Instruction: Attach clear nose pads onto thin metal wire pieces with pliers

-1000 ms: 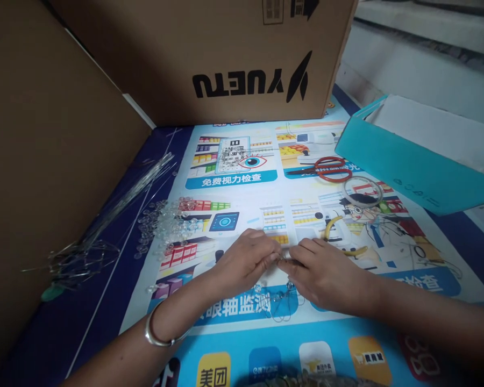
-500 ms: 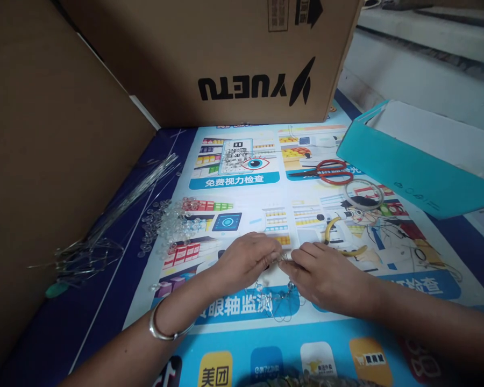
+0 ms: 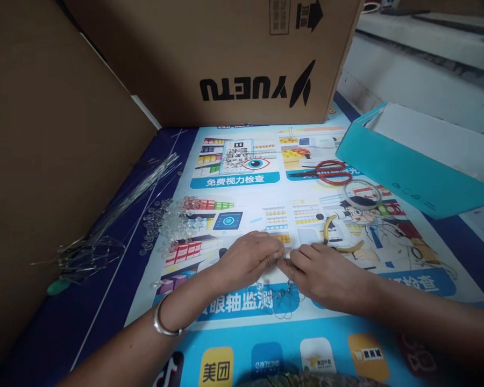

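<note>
Low in the middle of the frame, the left hand [image 3: 248,260] and the right hand [image 3: 326,274] are brought together until their fingertips nearly touch. A thin wire piece [image 3: 283,258] is pinched between the thumb and fingers of both hands, so each hand is closed on it; the wire is too fine for its exact shape to be made out. Just below the hands, loops of wire with small clear beads [image 3: 280,298] are seen lying on the worktop [image 3: 234,336], which is covered by a printed poster with blue panels and Chinese lettering. A silver bangle [image 3: 165,322] is worn on the left wrist, toward the lower left.

To the left of the hands, a heap of clear glass beads [image 3: 169,223] is spread over the poster. Further left, a bundle of long straight wires [image 3: 133,193] is laid slantwise along the dark blue edge, ending in a tangle of bent wire at the left of the frame. Just above and right of the right hand, yellow-handled pliers [image 3: 339,236] are found lying on the poster, near the hand but apart from it. Higher up to the right, red-handled scissors [image 3: 326,172] are placed, with a clear ring [image 3: 363,192] just beside them. A teal box [image 3: 411,172] is seen at the right edge, and a large cardboard carton [image 3: 226,59] marked YUETU upside down fills the top of the frame.
</note>
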Action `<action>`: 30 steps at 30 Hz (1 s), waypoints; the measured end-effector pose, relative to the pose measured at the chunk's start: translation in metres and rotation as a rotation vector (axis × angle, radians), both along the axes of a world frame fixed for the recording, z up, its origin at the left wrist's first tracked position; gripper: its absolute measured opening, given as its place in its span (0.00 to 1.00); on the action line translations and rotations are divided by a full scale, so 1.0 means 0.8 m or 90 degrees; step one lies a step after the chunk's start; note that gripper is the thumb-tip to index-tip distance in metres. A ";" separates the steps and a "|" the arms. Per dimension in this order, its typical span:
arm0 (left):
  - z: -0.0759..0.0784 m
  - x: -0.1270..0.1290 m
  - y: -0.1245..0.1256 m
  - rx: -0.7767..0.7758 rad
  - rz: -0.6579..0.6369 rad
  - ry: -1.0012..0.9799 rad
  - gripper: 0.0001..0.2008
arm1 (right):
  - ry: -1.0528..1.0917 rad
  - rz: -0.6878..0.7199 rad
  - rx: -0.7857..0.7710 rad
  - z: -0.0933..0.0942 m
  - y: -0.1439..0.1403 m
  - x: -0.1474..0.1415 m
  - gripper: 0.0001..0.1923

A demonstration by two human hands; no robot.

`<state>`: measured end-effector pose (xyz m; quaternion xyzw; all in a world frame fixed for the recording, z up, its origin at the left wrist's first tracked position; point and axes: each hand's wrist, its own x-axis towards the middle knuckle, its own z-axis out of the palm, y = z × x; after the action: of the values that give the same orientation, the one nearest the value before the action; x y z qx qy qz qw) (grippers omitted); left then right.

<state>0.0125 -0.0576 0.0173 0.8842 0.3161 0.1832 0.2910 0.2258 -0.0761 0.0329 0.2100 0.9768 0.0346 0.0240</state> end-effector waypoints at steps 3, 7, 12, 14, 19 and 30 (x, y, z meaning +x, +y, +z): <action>0.000 -0.001 -0.001 0.004 0.006 0.009 0.10 | -0.022 0.019 0.018 0.008 0.000 -0.004 0.16; 0.004 -0.002 0.001 0.017 0.017 0.033 0.10 | -0.045 0.020 0.032 0.017 -0.001 -0.013 0.14; 0.011 -0.001 0.007 0.061 -0.005 0.079 0.10 | -0.047 0.002 0.029 0.016 -0.002 -0.019 0.12; 0.012 0.000 0.008 0.073 -0.014 0.096 0.10 | -0.050 -0.006 0.026 0.012 -0.004 -0.020 0.12; 0.015 0.001 0.010 0.083 -0.015 0.114 0.09 | -0.062 -0.047 0.043 0.004 -0.012 -0.022 0.13; 0.027 0.013 0.000 0.198 0.001 0.233 0.07 | -0.073 -0.085 0.035 0.004 -0.021 -0.029 0.14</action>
<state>0.0225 -0.0576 0.0390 0.9366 0.3323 0.0663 0.0893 0.2026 -0.0931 0.0363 0.2732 0.9562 0.0717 0.0763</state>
